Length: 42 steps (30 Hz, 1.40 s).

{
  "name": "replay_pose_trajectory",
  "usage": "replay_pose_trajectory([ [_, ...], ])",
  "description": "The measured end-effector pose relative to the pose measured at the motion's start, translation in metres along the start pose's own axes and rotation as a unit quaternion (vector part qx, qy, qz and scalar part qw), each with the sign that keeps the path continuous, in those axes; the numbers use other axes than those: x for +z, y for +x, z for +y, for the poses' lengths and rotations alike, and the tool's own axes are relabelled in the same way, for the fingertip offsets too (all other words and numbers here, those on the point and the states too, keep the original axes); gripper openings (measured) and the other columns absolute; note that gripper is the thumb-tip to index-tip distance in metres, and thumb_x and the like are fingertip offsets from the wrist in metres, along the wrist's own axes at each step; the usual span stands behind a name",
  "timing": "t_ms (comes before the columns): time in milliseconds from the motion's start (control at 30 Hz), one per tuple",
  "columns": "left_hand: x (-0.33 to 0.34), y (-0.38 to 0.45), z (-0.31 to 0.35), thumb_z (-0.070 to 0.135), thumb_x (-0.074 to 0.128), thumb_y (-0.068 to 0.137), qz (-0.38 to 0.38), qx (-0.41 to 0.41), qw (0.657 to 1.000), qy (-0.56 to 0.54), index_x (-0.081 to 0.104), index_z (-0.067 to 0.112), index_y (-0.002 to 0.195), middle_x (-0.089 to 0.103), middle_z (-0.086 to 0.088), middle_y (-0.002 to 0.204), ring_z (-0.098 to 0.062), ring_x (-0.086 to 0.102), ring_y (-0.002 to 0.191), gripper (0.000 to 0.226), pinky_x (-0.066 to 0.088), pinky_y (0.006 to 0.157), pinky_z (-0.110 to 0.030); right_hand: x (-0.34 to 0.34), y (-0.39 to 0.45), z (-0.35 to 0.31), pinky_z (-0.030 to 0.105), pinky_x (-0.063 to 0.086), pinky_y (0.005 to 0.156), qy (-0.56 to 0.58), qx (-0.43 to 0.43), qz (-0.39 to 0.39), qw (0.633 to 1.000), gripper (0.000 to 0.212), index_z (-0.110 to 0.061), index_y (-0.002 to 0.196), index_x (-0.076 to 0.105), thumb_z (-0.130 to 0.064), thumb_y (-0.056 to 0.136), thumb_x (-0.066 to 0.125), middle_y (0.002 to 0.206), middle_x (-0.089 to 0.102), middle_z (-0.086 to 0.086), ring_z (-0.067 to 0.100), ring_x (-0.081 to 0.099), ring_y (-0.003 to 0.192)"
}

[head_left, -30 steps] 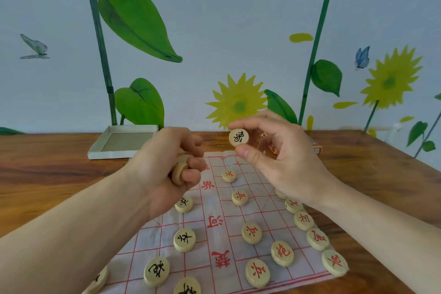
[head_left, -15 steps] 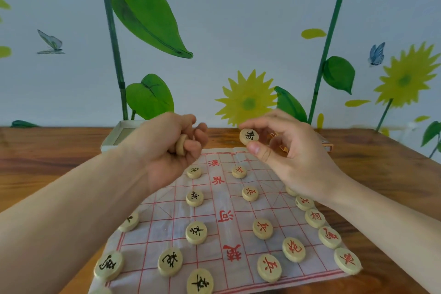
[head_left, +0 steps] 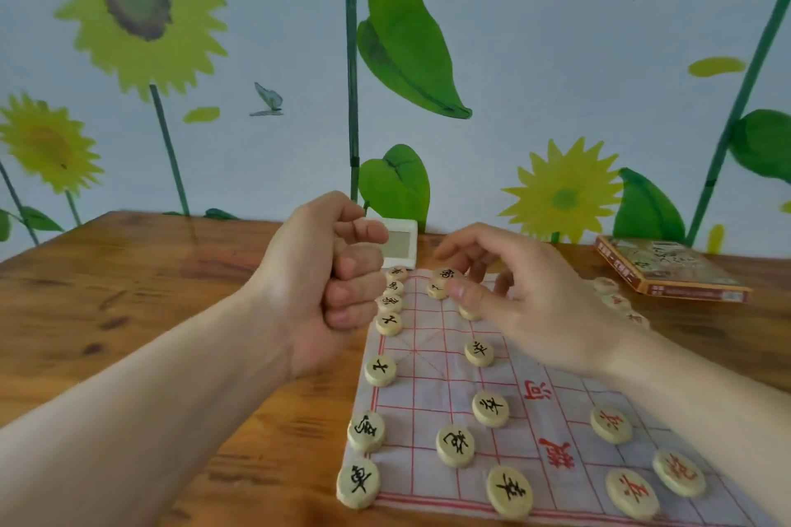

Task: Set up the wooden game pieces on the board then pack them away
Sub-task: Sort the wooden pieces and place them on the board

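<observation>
A cloth game board (head_left: 428,381) with a red grid lies on the wooden table. Round wooden pieces with black marks line its left edge (head_left: 380,370), and others stand inside the grid (head_left: 490,408). Red-marked pieces (head_left: 611,424) sit at the right. My right hand (head_left: 526,304) pinches one black-marked piece (head_left: 447,275) between thumb and fingers, low over the board's far end, right above another piece (head_left: 437,292). My left hand (head_left: 325,287) is a closed fist beside the board's far left edge; the pieces it held a moment ago are hidden inside it.
A white shallow tray (head_left: 400,244) stands just beyond the board by the wall. A printed game box (head_left: 667,270) lies at the far right of the table (head_left: 150,291). More pieces (head_left: 605,285) lie behind my right hand.
My right hand has lowered its piece from mid-air to the board's far end. My left hand has closed tighter, hiding its pieces. The view has swung left.
</observation>
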State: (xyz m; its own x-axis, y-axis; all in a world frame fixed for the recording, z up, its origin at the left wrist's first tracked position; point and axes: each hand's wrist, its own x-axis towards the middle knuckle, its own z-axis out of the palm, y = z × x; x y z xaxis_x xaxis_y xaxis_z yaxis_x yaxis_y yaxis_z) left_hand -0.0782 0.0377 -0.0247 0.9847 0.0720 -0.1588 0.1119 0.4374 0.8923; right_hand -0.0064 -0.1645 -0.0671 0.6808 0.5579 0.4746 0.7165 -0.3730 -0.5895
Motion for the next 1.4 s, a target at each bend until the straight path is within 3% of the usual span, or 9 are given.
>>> replay_pose_trajectory([
  [167, -0.023, -0.009, -0.011, 0.013, 0.047, 0.081, 0.027, 0.007, 0.999, 0.023, 0.051, 0.013, 0.088, 0.032, 0.003, 0.057, -0.010, 0.021, 0.038, 0.008, 0.017, 0.034, -0.017, 0.015, 0.007, -0.010, 0.013, 0.043, 0.068, -0.007, 0.015, -0.002, 1.000, 0.018, -0.031, 0.108, 0.067, -0.024, 0.093, 0.073, 0.095, 0.068, -0.010, 0.010, 0.063, 0.088],
  [233, -0.030, -0.008, -0.013, 0.003, 0.041, 0.074, 0.033, 0.003, 0.999, 0.012, 0.050, 0.011, 0.094, 0.042, -0.002, 0.065, -0.010, 0.025, 0.041, 0.023, 0.018, 0.035, -0.017, 0.020, 0.007, -0.013, 0.014, 0.043, 0.067, -0.020, 0.018, -0.009, 1.000, 0.017, -0.033, 0.107, 0.067, -0.026, 0.093, 0.073, 0.095, 0.068, -0.011, 0.010, 0.063, 0.088],
  [433, -0.032, 0.001, -0.014, -0.008, 0.036, 0.093, 0.072, -0.003, 0.997, 0.014, 0.057, 0.005, 0.106, 0.056, -0.013, 0.084, -0.009, 0.034, 0.040, 0.028, 0.023, 0.033, -0.017, 0.028, 0.004, -0.024, 0.012, 0.042, 0.067, -0.028, 0.016, -0.018, 0.999, 0.015, -0.033, 0.102, 0.067, -0.027, 0.091, 0.075, 0.093, 0.069, -0.015, 0.009, 0.062, 0.090],
  [667, -0.035, 0.002, -0.016, 0.011, 0.053, 0.103, 0.017, 0.031, 0.996, 0.083, 0.058, 0.004, 0.121, 0.078, -0.005, 0.108, -0.005, 0.036, 0.042, 0.019, 0.029, 0.035, -0.017, 0.037, -0.015, -0.035, 0.007, 0.036, 0.081, -0.076, -0.051, -0.128, 0.988, 0.014, -0.032, 0.099, 0.069, -0.033, 0.089, 0.078, 0.099, 0.068, -0.019, 0.001, 0.057, 0.102],
  [833, -0.034, 0.001, -0.015, 0.017, 0.054, 0.103, 0.016, 0.059, 0.995, 0.084, 0.056, 0.002, 0.120, 0.078, -0.002, 0.109, -0.004, 0.034, 0.042, 0.023, 0.029, 0.036, -0.016, 0.046, -0.018, -0.030, 0.031, 0.045, 0.096, -0.086, -0.074, -0.159, 0.981, 0.011, -0.034, 0.101, 0.070, -0.040, 0.092, 0.074, 0.101, 0.068, -0.021, 0.006, 0.057, 0.112],
  [967, -0.034, 0.000, -0.015, 0.018, 0.055, 0.103, 0.022, 0.070, 0.993, 0.088, 0.057, 0.005, 0.115, 0.079, -0.003, 0.107, -0.005, 0.033, 0.041, 0.018, 0.029, 0.035, -0.016, 0.049, -0.020, -0.027, 0.026, 0.040, 0.099, -0.091, -0.082, -0.183, 0.975, 0.012, -0.033, 0.100, 0.075, -0.040, 0.098, 0.065, 0.103, 0.062, -0.022, 0.006, 0.052, 0.114],
  [1067, -0.034, 0.000, -0.017, 0.023, 0.056, 0.103, 0.023, 0.077, 0.991, 0.111, 0.059, 0.005, 0.116, 0.079, 0.001, 0.108, -0.005, 0.034, 0.042, 0.022, 0.030, 0.036, -0.017, 0.048, -0.019, -0.027, 0.026, 0.043, 0.094, -0.071, -0.086, -0.144, 0.983, 0.016, -0.030, 0.101, 0.076, -0.036, 0.100, 0.061, 0.104, 0.059, -0.018, 0.009, 0.056, 0.111],
  [1200, -0.037, 0.003, -0.020, 0.028, 0.060, 0.099, 0.011, 0.079, 0.983, 0.166, 0.066, 0.006, 0.110, 0.079, -0.002, 0.104, -0.005, 0.035, 0.043, 0.026, 0.031, 0.038, -0.018, 0.039, -0.011, -0.030, 0.014, 0.041, 0.078, -0.041, -0.097, -0.004, 0.994, 0.009, -0.026, 0.101, 0.072, -0.026, 0.093, 0.071, 0.096, 0.064, -0.013, 0.014, 0.061, 0.094],
  [1400, -0.039, 0.002, -0.026, 0.032, 0.078, 0.079, -0.037, 0.099, 0.973, 0.207, 0.074, 0.010, 0.099, 0.073, 0.001, 0.080, -0.010, 0.032, 0.046, 0.030, 0.028, 0.038, -0.020, 0.036, -0.009, -0.028, 0.020, 0.049, 0.069, -0.019, -0.066, 0.086, 0.994, 0.044, -0.030, 0.121, 0.067, -0.026, 0.081, 0.085, 0.097, 0.063, -0.013, 0.017, 0.062, 0.089],
])
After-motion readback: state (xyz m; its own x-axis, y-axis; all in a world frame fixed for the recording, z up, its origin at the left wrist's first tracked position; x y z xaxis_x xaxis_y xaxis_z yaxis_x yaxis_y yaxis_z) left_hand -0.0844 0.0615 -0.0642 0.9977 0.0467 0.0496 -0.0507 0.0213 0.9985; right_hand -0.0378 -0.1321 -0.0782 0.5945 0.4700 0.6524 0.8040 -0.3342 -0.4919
